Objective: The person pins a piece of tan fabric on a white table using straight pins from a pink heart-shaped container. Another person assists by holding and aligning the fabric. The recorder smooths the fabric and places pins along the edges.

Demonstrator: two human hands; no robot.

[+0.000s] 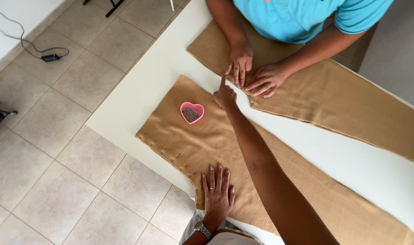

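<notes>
The left hand (pixel 217 194) lies flat and spread wide on the near piece of tan fabric (pixel 225 149), close to its pinned edge, holding nothing; pressed down like this it keeps the cloth from sliding on the white bench (pixel 138 93). The right hand (pixel 225 95) reaches far forward at the end of a straight arm, its fingers curled in and only the index finger out, pointing across the bare strip of bench toward the edge of the far piece of tan fabric (pixel 334 100); it grips nothing either. That second piece lies well apart from the first along most of its length, the two nearly meeting where the finger points. There a person in a turquoise shirt (pixel 288 16) rests both hands (pixel 254 72) on the far fabric's edge, fingertips down, apparently working at that seam line. A pink heart-shaped dish (pixel 192 112) of pins sits on the near fabric, within easy reach of both workers.
</notes>
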